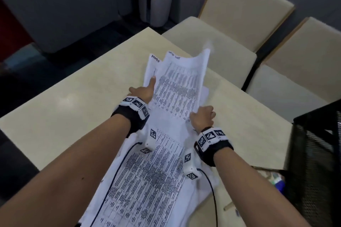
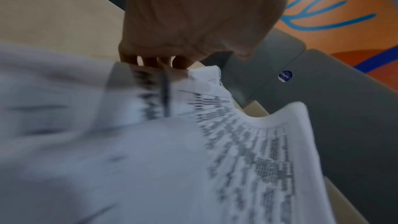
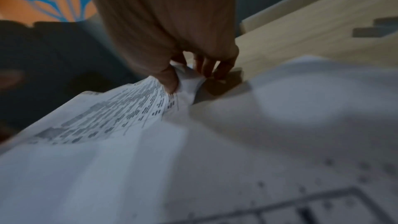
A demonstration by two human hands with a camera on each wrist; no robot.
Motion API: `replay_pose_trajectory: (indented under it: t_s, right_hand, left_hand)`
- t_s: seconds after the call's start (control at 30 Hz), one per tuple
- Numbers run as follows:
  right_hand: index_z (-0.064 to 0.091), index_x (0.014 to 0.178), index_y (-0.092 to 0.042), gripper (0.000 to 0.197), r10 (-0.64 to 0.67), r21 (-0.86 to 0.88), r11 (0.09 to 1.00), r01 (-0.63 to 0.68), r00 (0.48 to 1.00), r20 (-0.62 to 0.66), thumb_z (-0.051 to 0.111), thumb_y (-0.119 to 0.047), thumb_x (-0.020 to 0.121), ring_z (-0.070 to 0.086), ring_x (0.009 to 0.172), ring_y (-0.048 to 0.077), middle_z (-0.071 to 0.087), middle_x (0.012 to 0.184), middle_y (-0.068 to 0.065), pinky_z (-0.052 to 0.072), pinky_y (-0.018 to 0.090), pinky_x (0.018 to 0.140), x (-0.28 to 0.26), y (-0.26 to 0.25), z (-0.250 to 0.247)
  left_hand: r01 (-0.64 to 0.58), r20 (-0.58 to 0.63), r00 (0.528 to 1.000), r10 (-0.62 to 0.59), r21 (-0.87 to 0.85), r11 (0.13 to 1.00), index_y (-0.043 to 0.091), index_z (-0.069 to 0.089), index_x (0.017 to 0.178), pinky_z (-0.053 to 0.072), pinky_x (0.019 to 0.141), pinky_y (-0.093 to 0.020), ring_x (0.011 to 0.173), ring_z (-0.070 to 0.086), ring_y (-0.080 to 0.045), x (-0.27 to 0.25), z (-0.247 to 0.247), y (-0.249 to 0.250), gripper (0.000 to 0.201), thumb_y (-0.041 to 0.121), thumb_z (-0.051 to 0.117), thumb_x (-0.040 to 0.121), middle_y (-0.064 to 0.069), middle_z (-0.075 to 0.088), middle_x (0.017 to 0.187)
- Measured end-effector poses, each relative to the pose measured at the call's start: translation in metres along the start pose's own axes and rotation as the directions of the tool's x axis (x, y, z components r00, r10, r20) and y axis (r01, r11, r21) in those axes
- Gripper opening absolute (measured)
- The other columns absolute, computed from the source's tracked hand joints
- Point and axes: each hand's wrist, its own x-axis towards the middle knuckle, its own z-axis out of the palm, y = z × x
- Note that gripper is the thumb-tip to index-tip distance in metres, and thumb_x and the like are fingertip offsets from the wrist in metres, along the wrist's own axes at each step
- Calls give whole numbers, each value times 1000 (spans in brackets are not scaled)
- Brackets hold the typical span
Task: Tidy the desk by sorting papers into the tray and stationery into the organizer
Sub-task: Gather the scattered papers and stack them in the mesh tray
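We are gathering the papers: a printed sheet (image 1: 147, 180) is lying nearest on the tabletop (image 1: 55, 116). Beyond it, our right hand (image 1: 203, 117) is pinching the lifted sheet (image 1: 180, 83), grip closed on its corner, while our left hand (image 1: 144, 91) is pressing the sheet under it, fingers extended. Next, we judge, comes carrying them to the black mesh tray (image 1: 317, 153), near right.

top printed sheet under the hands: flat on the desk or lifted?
Lifted and curled. The right hand pinches the top sheet; its far edge arcs off the desk. The left hand presses the sheets beneath.
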Motion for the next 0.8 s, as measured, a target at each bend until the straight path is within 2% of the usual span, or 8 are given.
replay_pose_trajectory:
  t_s: [0.1,0.13,0.2,0.27,0.43,0.57,0.67,0.8]
  right_hand:
    - [45,118,-1,27,-135,-8,991,135,991,-1,44,-12,93,28,126,32,28,138,14,30,43,102,-17,-6,4]
    - [42,123,-3,32,-150,-20,989,149,987,-63,48,-13,92,27,128,32,25,141,14,29,44,104,-25,-7,3]
    - [28,136,-6,54,-227,-70,974,218,958,-174,55,-18,90,17,137,31,11,152,12,20,49,110,-52,-6,1]
    - [10,147,-14,74,-361,-112,928,354,931,-46,55,-29,90,0,145,27,-6,158,5,5,52,116,-85,0,10]
    - [-2,149,-27,81,-321,-215,891,400,890,325,43,-57,89,-16,145,29,-17,158,1,-5,62,112,-110,30,47]
    - [-6,149,-31,87,-337,-247,864,438,869,362,40,-67,84,-22,143,27,-20,156,-6,-7,64,110,-100,39,49]
    - [15,146,-26,74,-334,-242,866,438,866,371,46,-56,87,-1,146,25,-4,159,-1,5,61,112,-90,35,40]
    - [40,134,-14,45,-282,-17,958,285,954,98,45,-25,91,36,133,26,35,149,12,31,49,109,-98,51,15]
  left_hand:
    - [-18,86,996,32,-158,987,1,52,121,39,71,-33,84,51,-24,7,-7,6,69,59,52,84,-17,63,107]
    - [-24,76,996,36,-152,988,7,51,107,37,69,-30,79,47,-21,9,-9,3,42,42,59,86,-11,61,89]
    - [-49,59,997,55,-100,994,10,48,99,34,78,-22,88,43,-17,11,-7,-3,20,22,60,88,-10,58,96]
    - [-87,35,995,93,-145,986,5,54,107,33,79,-21,89,42,-17,7,-7,-2,22,19,57,91,-14,58,110]
    - [-311,-97,950,298,-399,863,14,42,61,37,63,-28,59,40,-17,-16,-21,30,32,16,54,91,-3,41,63]
    - [-580,-266,803,533,-553,598,17,49,69,40,67,-32,72,45,-18,-56,-57,69,22,14,54,90,-6,48,74]
    - [-674,-319,689,651,-612,413,12,56,85,51,89,-46,88,53,-20,-90,-93,84,8,17,55,91,-11,54,93]
    - [-644,-227,724,652,-561,520,9,57,108,52,96,-43,109,61,-21,-111,-108,52,23,22,56,89,-3,63,110]
